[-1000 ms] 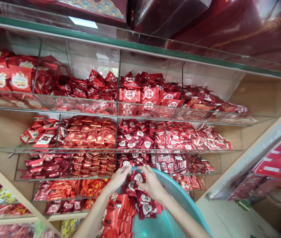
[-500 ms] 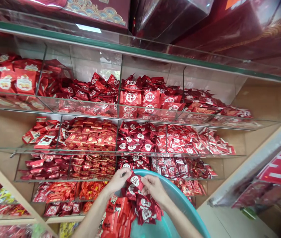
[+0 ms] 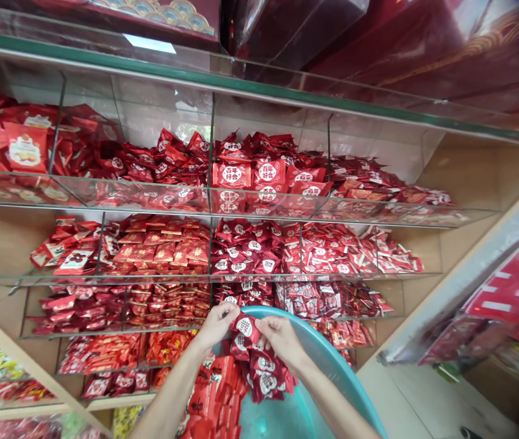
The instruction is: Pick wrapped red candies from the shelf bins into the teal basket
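Here, the left hand [image 3: 219, 327] and right hand [image 3: 282, 341] pinch a maroon white-labelled packet [image 3: 245, 329] between them, grip narrow, over a teal basin [image 3: 325, 360].

Bare to the lower edge of the view, a person's left forearm [image 3: 170, 387] and right forearm [image 3: 327, 399] reach forward and slant inward, bringing the left hand [image 3: 217, 323] and right hand [image 3: 281, 339] near each other but apart, the left with thumb and forefinger drawn together in a pinch, the right with fingers curled and its back turned upward
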The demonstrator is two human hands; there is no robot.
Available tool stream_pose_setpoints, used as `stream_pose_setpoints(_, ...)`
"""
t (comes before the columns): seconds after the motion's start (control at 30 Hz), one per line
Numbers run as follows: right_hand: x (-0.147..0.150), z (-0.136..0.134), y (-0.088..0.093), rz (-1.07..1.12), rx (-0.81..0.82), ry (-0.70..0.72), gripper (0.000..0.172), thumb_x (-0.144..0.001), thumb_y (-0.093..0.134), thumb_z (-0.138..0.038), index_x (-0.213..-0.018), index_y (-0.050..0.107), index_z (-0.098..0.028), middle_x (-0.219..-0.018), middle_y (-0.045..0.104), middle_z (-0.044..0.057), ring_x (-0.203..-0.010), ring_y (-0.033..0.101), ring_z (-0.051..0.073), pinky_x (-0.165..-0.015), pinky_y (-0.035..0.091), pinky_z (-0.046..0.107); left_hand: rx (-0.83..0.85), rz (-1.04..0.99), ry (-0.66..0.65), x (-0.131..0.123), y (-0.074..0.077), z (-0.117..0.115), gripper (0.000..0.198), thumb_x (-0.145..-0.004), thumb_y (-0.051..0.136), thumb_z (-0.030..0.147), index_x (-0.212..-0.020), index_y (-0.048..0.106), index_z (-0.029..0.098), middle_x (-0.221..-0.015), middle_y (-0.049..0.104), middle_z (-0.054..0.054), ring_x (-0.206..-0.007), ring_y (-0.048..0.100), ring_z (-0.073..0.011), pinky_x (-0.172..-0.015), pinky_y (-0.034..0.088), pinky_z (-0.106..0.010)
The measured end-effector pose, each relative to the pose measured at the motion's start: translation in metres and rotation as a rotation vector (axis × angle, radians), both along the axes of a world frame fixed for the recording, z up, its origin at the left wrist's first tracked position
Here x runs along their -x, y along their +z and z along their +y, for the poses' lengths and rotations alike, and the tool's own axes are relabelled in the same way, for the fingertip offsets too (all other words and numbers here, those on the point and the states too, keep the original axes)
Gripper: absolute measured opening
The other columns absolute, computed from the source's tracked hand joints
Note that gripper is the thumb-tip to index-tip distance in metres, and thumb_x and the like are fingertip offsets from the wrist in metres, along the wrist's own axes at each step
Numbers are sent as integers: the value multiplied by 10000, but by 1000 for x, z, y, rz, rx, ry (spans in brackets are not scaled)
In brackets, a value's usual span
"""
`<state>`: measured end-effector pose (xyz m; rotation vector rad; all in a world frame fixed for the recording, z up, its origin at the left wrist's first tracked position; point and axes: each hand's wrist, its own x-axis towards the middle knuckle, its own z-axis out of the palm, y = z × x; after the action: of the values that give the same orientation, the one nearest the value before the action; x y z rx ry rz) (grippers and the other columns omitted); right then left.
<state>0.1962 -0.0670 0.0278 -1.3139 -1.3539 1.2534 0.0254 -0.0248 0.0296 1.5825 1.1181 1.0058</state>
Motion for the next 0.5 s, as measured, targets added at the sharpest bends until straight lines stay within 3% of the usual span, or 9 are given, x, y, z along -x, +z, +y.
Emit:
stream_pose_setpoints(0.17,-7,-4,10,28,9,7,445,-678,561,-580,-618,564,-140,-464,548,-16,-419,448,78,-452,332,205,100,-44,20,-2,-2,0,444,-684,526,563,-651,601,126,-653,581,-21,-667,518,-147,-677,403,-261)
stream_pose_setpoints(0.33,-36,-10,32,33,10,16,438,-675,567,-585,-686,573,-147,-502,554,-20,-443,452,81,-469,336,215,173,-55,42,-2,5,-5,518,-712,466,598,-819,668,133,-916,659,-73,-920,558,-213,-861,379,-293)
stream_pose_setpoints(0.5,-72,-36,44,32,84,104,361,-729,557,-525,-737,533,-165,-566,563,-22,-504,500,81,-512,376,210,220,-10,65,-2,12,-7,541,-695,462,617,-843,678,144,-972,660,-74,-993,545,-231,-917,356,-304)
